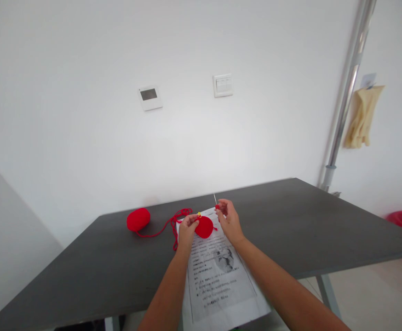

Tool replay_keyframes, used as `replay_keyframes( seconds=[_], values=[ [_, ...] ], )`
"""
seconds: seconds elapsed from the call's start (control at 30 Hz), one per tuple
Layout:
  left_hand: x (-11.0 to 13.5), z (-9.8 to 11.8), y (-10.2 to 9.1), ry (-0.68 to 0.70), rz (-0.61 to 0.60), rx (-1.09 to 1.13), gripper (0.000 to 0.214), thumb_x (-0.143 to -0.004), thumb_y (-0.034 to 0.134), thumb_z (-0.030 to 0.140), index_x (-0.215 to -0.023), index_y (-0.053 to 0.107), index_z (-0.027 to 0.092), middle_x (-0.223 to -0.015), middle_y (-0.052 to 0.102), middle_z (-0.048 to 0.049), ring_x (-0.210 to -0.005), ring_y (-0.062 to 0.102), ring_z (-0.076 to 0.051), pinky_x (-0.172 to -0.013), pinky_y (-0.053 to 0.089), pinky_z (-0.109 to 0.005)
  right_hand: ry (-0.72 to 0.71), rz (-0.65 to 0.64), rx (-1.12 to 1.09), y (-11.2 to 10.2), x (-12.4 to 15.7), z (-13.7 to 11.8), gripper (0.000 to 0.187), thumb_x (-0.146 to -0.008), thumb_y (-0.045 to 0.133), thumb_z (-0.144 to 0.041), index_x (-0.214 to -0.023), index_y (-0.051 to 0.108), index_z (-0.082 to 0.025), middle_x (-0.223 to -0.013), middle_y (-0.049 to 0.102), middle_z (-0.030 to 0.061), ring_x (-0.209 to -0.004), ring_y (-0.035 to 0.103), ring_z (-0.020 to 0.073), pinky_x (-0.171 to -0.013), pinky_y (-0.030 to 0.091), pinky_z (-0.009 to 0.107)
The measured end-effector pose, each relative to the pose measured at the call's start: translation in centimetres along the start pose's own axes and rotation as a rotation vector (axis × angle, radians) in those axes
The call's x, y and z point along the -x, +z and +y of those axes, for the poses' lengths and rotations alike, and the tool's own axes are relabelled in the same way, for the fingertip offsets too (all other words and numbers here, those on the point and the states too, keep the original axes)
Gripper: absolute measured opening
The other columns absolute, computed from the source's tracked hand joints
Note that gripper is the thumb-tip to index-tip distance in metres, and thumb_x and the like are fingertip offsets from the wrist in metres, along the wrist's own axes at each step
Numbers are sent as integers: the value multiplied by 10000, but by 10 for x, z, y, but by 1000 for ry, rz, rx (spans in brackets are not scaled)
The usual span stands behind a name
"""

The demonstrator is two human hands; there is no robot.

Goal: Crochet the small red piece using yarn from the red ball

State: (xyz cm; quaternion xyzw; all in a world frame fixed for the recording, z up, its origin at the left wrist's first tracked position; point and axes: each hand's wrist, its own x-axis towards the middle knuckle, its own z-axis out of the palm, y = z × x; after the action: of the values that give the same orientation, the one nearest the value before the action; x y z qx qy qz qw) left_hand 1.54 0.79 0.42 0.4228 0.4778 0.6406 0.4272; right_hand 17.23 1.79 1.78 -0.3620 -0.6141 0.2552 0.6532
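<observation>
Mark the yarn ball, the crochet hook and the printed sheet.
yarn ball [138, 219]: head view, middle of the red ball.
crochet hook [215, 199]: head view, bare metal shaft.
printed sheet [218, 280]: head view, printed middle area.

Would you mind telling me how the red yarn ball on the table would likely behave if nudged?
The yarn ball looks rounded, so it would probably roll. It seems soft and light. Its loose strand trails to the crochet piece, so it may unwind or tug.

Yarn ball [138, 219] left of sheet [218, 276] — both on table [325, 220], wall behind
</observation>
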Motion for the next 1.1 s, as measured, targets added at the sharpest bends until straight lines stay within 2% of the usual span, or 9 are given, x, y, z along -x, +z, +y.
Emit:
replay_keyframes(
  seconds=[0.2,0.47,0.63,0.77,0.97,1.1],
  values=[
    [-2,-1,-1,0,9,-4,231,-529,700,168,-755,653,164,-767,702,-52,-728,642,-184,-718,486,-315,-9,-20,-105,2,0,1,272,-805,453,-164,-1072,430,-211,-910,543,41,-820,596,152,-773,498,316],
    [-1,-2,-2,20,-2,-23,231,-532,690,169,-761,662,155,-781,703,-59,-740,639,-183,-733,478,-314,-25,-105,14,0,3,-2,245,-794,453,-165,-1039,458,-184,-867,580,44,-814,576,165,-774,464,312],
    [0,0,-1,28,-18,-18,222,-539,707,203,-750,659,154,-760,704,-59,-723,639,-185,-724,479,-312,-49,-221,84,0,5,-5,105,-778,421,-127,-829,483,-195,-818,566,26,-746,548,149,-704,449,271],
    [2,2,0,21,-27,-36,209,-546,714,237,-732,660,159,-717,696,-48,-679,632,-180,-693,475,-305,-128,-262,121,-1,4,-7,168,-766,397,-91,-709,521,-189,-802,542,37,-781,530,156,-731,436,278],
    [4,5,2,21,-23,-54,190,-551,715,256,-707,654,165,-677,684,-36,-659,627,-181,-676,472,-304,-48,-218,26,-1,4,-4,251,-781,379,-87,-789,607,-191,-825,553,46,-733,544,149,-634,477,260],
    [5,6,2,0,-19,-44,201,-545,720,267,-702,649,164,-663,680,-34,-647,627,-179,-644,472,-294,-31,-146,-50,-1,2,-3,281,-746,383,-93,-811,633,-204,-839,579,37,-772,563,148,-687,496,274]
  ],
)
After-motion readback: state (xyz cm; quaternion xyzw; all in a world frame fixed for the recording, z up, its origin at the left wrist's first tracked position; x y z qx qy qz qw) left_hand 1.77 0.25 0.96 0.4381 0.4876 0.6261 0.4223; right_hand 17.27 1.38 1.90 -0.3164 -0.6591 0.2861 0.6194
